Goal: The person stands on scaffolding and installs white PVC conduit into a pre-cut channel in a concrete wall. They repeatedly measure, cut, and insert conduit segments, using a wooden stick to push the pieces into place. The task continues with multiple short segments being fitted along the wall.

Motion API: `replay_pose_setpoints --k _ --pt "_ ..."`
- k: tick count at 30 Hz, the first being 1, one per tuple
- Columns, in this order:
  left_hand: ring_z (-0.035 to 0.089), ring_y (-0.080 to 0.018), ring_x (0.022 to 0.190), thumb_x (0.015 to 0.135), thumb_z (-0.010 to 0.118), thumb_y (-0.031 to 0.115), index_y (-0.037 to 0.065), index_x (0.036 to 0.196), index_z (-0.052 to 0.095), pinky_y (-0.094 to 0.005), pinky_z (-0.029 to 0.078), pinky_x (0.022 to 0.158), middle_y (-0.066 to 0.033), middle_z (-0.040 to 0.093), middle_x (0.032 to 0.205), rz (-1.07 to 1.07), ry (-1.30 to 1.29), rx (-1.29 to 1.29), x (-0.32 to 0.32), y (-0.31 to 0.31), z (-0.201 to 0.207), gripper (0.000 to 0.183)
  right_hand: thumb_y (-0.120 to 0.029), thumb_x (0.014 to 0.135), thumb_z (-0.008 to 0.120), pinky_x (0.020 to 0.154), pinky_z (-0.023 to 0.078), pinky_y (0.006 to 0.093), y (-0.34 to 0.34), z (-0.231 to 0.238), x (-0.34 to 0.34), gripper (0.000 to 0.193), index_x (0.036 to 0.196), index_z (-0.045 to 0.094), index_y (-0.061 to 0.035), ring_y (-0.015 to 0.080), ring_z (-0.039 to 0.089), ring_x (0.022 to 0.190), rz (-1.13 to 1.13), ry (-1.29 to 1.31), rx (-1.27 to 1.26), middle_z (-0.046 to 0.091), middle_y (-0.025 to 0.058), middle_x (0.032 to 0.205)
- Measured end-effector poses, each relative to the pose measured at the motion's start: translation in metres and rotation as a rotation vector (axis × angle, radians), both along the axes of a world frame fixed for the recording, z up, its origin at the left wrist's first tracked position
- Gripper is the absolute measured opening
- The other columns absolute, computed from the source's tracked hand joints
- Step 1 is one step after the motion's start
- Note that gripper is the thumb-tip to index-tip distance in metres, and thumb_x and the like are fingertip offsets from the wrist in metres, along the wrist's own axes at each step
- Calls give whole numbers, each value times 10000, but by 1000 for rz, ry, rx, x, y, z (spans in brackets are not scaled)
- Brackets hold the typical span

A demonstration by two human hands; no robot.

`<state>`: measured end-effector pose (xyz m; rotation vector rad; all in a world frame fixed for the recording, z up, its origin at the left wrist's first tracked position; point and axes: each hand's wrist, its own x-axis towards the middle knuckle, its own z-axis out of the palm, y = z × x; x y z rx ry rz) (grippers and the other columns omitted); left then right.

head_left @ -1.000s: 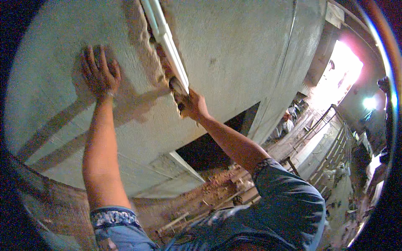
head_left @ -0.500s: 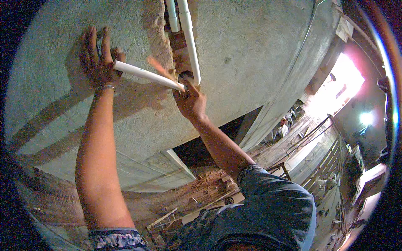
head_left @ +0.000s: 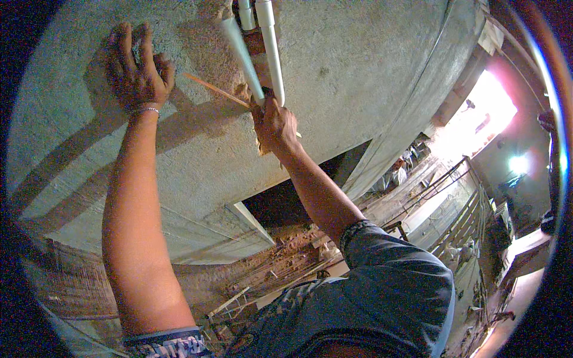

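My left hand (head_left: 138,77) rests against the rough grey wall (head_left: 358,77), its fingers stretched apart with nothing visible in them. A short white plastic pipe (head_left: 242,56), blurred at its upper end, tilts up and left from my right hand (head_left: 278,125), which is closed around its lower end. A thin orange strip (head_left: 215,89) sticks out leftward from the same hand; its inner end is hidden by the fingers. Just right of the held pipe runs a fixed white pipe (head_left: 272,59) with a sleeve-like joint, its lower end curving in beside my right hand.
A broken-edged groove (head_left: 255,45) in the wall holds the fixed pipe and a second pipe end (head_left: 246,17). Below is a dark rectangular opening (head_left: 280,203). Rubble (head_left: 292,250) lies lower down; metal railings (head_left: 459,221) and a bright opening (head_left: 480,116) are at right.
The short pipe has swung from pointing left, near my left hand, to nearly upright beside the fixed pipe. My left hand no longer meets its end and sits slightly higher on the wall.
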<state>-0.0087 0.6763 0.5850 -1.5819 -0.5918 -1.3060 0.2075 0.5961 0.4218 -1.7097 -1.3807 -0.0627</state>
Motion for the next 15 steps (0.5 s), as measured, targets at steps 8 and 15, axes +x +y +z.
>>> replay_pose_setpoints --k 8,15 --pt "317 -398 1350 741 615 277 186 1388 435 -557 264 1080 -130 341 1478 6 -14 -62 -1 -4 -3 678 -309 909 579 489 515 454 11 -19 2 331 1119 507 -63 339 643 552 27 58 89 632 151 638" --pt "302 -391 1356 756 614 285 201 1408 406 -556 266 1075 -116 321 1489 -48 -3 -77 -3 -5 -5 690 -358 890 589 531 517 501 9 -18 -1 343 1104 522 -99 405 641 615 84 196 104 640 176 676"
